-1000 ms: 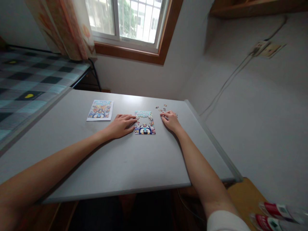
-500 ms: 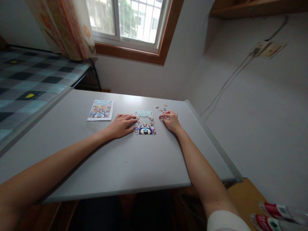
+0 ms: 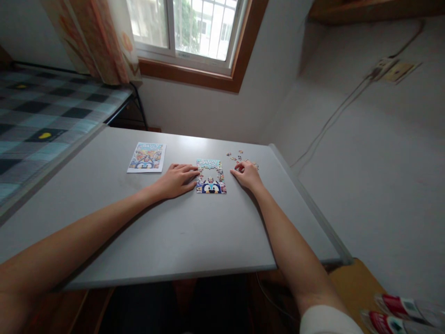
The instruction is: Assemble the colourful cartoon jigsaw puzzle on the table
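Observation:
A partly assembled jigsaw puzzle lies flat on the table, with a gap in its middle where the grey tabletop shows. My left hand rests flat and open, fingertips on the puzzle's left edge. To the right of the puzzle, my right hand is low over the table, thumb and forefinger closed in a pinch on a small puzzle piece, mostly hidden by the fingers. Several loose puzzle pieces are scattered just beyond that hand, some partly covered by it.
A printed picture sheet lies left of the puzzle on the grey table. The wall with cables borders the right side. A bed stands at left. Two bottles lie at the lower right.
My right hand has barely shifted, its fingers curling a little closer together beside the loose pieces. The left hand stays on the puzzle's edge. The camera view has moved slightly.

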Motion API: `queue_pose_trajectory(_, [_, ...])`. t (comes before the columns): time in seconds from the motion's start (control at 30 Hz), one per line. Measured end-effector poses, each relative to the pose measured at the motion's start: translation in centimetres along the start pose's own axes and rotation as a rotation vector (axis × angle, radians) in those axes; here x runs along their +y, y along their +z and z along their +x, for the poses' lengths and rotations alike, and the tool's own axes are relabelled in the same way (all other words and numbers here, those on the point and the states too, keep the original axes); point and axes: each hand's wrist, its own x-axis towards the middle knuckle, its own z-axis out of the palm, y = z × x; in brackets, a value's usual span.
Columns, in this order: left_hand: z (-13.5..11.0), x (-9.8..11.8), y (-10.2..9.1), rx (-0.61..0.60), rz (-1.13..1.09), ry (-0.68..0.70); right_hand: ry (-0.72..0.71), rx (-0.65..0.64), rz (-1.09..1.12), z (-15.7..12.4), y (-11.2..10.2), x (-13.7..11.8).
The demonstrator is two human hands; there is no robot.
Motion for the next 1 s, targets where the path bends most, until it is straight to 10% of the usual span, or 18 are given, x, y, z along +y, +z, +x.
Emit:
queue_pose_trajectory(0.6, [0.0, 0.0, 0.0, -0.005, -0.004, -0.005, 0.089, -0.146, 0.791, -0.3, -0.6, -2.1])
queue_pose_trajectory(1.0, [0.0, 0.0, 0.0, -0.005, -0.001, -0.011, 0.094, -0.185, 0.895, -0.7, -0.5, -3.1])
